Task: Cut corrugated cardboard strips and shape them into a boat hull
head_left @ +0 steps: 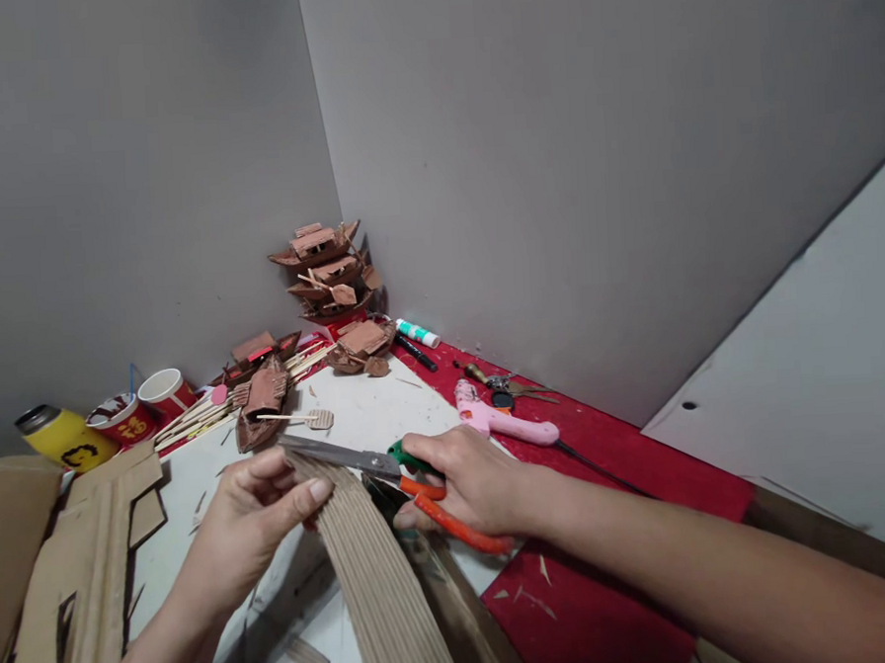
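My left hand (263, 514) pinches the upper end of a long strip of corrugated cardboard (385, 582), its ridged face turned up. A pair of scissors (375, 462) with one green and one orange handle is in my right hand (465, 479), fingers through the loops. The blades lie across the top end of the strip, close to my left fingertips; how far apart they stand is hard to make out. Just beyond the blades, a small brown cardboard boat (266, 400) rests on the white board (357, 400), with a little paddle (317, 418) beside it.
More cardboard boats (327, 268) are stacked in the corner. A pink glue gun (514, 425) with a black cord lies on the red surface (603, 561) at right. Thin sticks, paper cups (165, 391) and a yellow bottle (69, 440) stand back left. Cardboard pieces (77, 578) cover the left side.
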`<action>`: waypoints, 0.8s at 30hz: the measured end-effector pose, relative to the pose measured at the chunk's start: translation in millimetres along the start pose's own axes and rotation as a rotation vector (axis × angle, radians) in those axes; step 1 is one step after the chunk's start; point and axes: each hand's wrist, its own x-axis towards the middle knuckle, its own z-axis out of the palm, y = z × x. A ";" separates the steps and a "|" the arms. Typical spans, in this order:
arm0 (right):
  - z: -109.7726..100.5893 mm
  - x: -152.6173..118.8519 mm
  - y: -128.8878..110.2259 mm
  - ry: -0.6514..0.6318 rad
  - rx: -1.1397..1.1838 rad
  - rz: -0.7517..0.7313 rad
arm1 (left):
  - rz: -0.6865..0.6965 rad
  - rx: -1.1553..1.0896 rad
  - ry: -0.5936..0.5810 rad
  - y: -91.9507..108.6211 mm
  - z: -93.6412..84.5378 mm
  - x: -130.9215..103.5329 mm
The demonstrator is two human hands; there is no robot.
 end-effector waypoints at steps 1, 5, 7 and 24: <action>-0.2 -0.1 -0.5 0.000 -0.006 -0.004 | -0.009 0.018 -0.019 -0.9 1.1 0.1; 0.4 -0.8 -0.7 0.004 0.029 -0.016 | -0.013 0.055 -0.027 -2.5 3.5 0.0; 1.3 -1.2 0.2 0.017 0.070 -0.023 | -0.019 0.062 -0.031 -1.0 3.4 -0.5; -4.4 3.7 -19.5 0.068 0.854 0.202 | -0.371 -0.119 -0.372 -15.7 27.4 -5.7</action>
